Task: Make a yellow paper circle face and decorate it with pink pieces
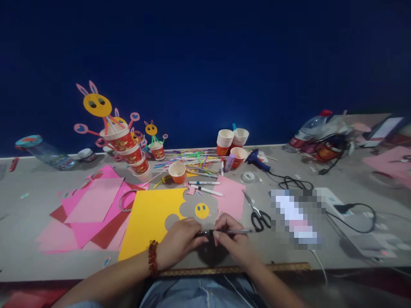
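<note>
In front of my body, a slim pen (240, 232) with a black section and a see-through barrel lies level between my hands. My left hand (182, 236) is closed on its dark end, over the edge of a yellow paper sheet (150, 218) with round cut-outs. The fingers of my right hand (233, 239) pinch the pen near its middle, and the barrel sticks out to the right. Just beyond my hands lies a yellow paper disc (202, 210) with two dark oval eyes. Black-handled scissors (257, 211) rest right of my right hand.
Two markers (204, 183) and a pink sheet (229, 194) lie ahead. Stacked pink and red papers (96, 201) are at left, behind them decorated paper cups (120, 141). A glue gun (257, 160), plain cups (225, 139), straws (195, 160) and a power strip (359, 235) stand farther off.
</note>
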The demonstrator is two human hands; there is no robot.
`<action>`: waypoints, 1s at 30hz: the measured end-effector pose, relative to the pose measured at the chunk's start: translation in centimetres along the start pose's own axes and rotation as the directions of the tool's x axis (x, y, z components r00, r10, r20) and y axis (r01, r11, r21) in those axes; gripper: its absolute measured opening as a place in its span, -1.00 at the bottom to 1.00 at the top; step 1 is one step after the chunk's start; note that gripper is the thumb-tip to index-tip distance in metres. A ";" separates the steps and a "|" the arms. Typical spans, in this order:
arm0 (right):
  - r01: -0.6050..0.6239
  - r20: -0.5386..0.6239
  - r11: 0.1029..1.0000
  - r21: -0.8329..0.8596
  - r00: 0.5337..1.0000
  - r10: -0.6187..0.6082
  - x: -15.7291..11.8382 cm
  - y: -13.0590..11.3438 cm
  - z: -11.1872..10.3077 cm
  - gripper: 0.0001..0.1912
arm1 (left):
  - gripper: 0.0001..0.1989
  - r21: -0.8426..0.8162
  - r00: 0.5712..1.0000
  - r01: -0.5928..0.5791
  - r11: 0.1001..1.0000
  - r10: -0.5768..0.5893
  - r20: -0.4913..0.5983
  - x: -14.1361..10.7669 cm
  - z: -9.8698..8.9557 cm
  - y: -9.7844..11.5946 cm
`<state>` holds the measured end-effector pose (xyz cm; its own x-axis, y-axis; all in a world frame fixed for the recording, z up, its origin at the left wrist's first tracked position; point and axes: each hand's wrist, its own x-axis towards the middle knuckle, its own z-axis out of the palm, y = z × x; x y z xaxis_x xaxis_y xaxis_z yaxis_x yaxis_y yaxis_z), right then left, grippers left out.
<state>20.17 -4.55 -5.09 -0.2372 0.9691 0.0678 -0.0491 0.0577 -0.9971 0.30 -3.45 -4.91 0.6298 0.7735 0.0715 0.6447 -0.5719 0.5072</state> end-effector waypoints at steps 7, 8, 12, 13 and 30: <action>-0.006 0.133 0.995 -0.097 0.991 0.019 -1.3 -0.5 0.5 -0.80 | -0.66 0.174 0.992 -0.029 0.984 0.007 0.127 -0.8 -0.1 1.7; -0.023 0.178 0.996 -0.081 0.983 0.037 -1.4 -0.7 0.3 -0.76 | -0.64 0.182 0.991 -0.035 0.983 0.010 0.132 -1.0 -0.1 1.8; -0.080 0.271 0.995 -0.059 0.958 0.093 -1.7 -1.2 -0.4 -0.60 | -0.50 0.179 0.993 -0.072 0.981 0.054 0.103 -1.9 -0.1 1.8; -0.078 0.240 0.993 -0.085 0.966 0.096 -1.8 -1.2 -0.5 -0.55 | -0.45 0.178 0.994 -0.084 0.981 0.071 0.077 -2.0 -0.1 1.8; -0.004 -0.040 0.961 -0.275 0.999 -0.008 -3.2 -0.6 1.9 -0.44 | -0.35 0.163 0.923 -0.233 0.959 0.271 -0.272 -1.8 -1.4 3.4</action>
<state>19.11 -8.12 -4.69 -0.1975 0.9775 0.0739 0.2210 0.1178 -0.9681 0.75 -6.41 -2.12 0.6381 0.6337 0.4373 0.5422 -0.7731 0.3292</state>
